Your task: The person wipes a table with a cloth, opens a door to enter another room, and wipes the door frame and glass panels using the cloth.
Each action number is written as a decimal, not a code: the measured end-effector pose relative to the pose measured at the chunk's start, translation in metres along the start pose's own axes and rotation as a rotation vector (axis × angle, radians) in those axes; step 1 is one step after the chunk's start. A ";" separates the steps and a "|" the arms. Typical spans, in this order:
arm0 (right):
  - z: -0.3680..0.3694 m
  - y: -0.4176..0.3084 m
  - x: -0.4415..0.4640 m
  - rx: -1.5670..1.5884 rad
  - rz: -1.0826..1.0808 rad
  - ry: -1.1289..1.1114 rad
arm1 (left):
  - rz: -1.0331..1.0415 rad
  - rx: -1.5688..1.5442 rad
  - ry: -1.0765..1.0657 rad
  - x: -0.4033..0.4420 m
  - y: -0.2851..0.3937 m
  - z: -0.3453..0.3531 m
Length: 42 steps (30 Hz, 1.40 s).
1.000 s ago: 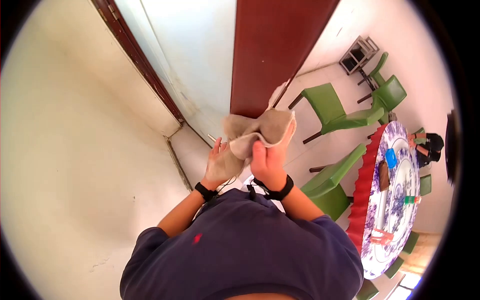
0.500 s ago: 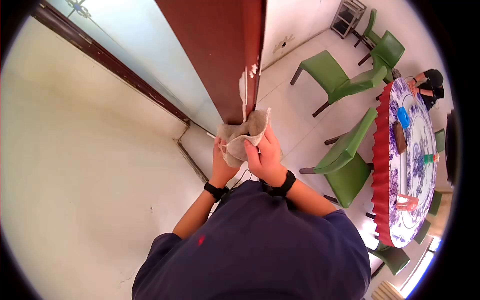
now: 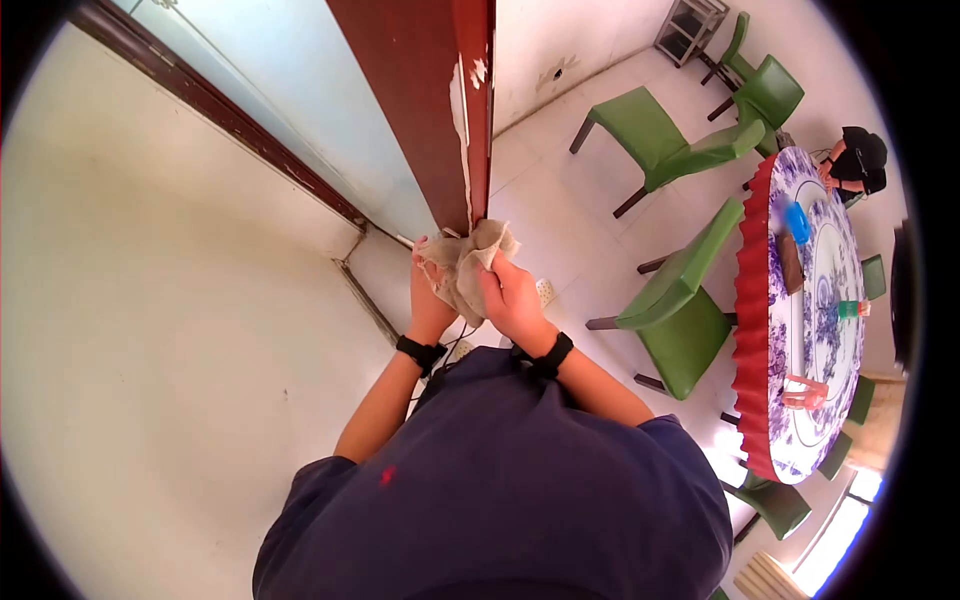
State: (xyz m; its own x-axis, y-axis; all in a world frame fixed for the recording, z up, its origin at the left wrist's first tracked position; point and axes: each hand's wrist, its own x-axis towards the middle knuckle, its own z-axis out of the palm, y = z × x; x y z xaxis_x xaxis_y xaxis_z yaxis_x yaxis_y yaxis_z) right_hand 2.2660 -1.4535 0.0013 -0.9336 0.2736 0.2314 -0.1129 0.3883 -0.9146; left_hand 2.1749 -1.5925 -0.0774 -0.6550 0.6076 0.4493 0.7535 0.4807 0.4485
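A crumpled beige cloth (image 3: 462,272) is bunched between my two hands, against the lower end of a dark red-brown wooden door frame (image 3: 425,110). My left hand (image 3: 430,305) grips its left side, with some fingers hidden behind the fabric. On the other side my right hand (image 3: 516,298) is closed on the cloth, thumb on top. Pale chipped patches (image 3: 478,72) show along the frame's edge above the cloth. Each wrist wears a black band.
Green chairs (image 3: 685,310) stand to my right around a round table with a floral cloth and red ruffle (image 3: 755,330). Across the table sits a person in a black cap (image 3: 862,160). A plain wall (image 3: 180,300) is at my left, and a small shelf (image 3: 690,30) at the back.
Both hands and the cloth have shifted slightly left in view, along with the door frame and room. The cloth is bunched more narrowly. A pale, dotted shoe now shows beside my right hand.
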 end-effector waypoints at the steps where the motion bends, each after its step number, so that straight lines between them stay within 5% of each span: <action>1: -0.003 -0.004 -0.003 -0.005 -0.108 0.052 | 0.034 0.078 0.033 -0.003 0.000 0.002; 5: -0.020 -0.064 0.006 0.035 -0.444 0.190 | -0.013 0.325 -0.143 -0.014 -0.004 0.001; 7: -0.025 -0.091 0.014 -0.025 -0.593 0.303 | -0.210 -0.183 0.018 -0.010 0.013 -0.010; 8: -0.024 -0.089 0.021 -0.026 -0.593 0.297 | -0.215 -0.184 0.021 -0.009 0.019 -0.014; 10: -0.016 -0.074 0.030 -0.102 -0.451 0.078 | -0.142 -0.357 0.212 -0.011 0.027 -0.020; 11: -0.012 -0.055 0.024 -0.096 -0.380 0.005 | -0.213 -0.612 0.084 -0.012 0.024 -0.023; 12: -0.009 -0.043 0.015 -0.097 -0.385 -0.006 | -0.219 -0.612 0.096 -0.015 0.021 -0.025; 14: -0.005 -0.021 -0.003 -0.183 -0.250 -0.096 | -0.007 0.111 0.024 -0.023 0.013 -0.022; 18: -0.016 -0.015 -0.021 -0.037 -0.008 -0.200 | -0.195 0.008 0.056 -0.039 0.009 -0.015; 24: -0.027 -0.083 0.014 -0.045 -0.455 0.016 | -0.145 -0.015 0.054 -0.037 0.004 -0.027; 27: -0.004 -0.065 0.031 -0.074 -0.427 0.041 | -0.058 -0.059 0.090 -0.037 0.005 -0.028; 30: 0.011 -0.034 0.026 -0.086 -0.418 0.089 | -0.280 -0.201 0.051 -0.051 -0.014 -0.001; 32: 0.010 -0.026 0.015 -0.078 -0.309 0.050 | -0.395 -0.106 -0.162 -0.053 -0.025 0.007; 35: -0.001 -0.017 0.012 -0.113 -0.178 -0.014 | -0.185 -0.093 0.142 -0.040 -0.009 -0.002; 40: -0.043 -0.024 0.030 -0.312 -0.238 -0.135 | -0.073 0.149 0.023 -0.037 -0.030 0.001; 42: -0.048 -0.018 0.031 -0.307 -0.274 -0.095 | -0.043 -0.031 0.098 -0.029 -0.027 -0.007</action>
State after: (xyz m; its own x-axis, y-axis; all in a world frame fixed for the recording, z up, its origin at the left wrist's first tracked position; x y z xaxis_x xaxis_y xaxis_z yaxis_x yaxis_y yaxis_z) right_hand 2.2552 -1.4096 0.0410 -0.9119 0.0473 0.4077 -0.2680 0.6838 -0.6787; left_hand 2.1731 -1.6280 -0.0972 -0.6904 0.5212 0.5018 0.7233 0.4842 0.4923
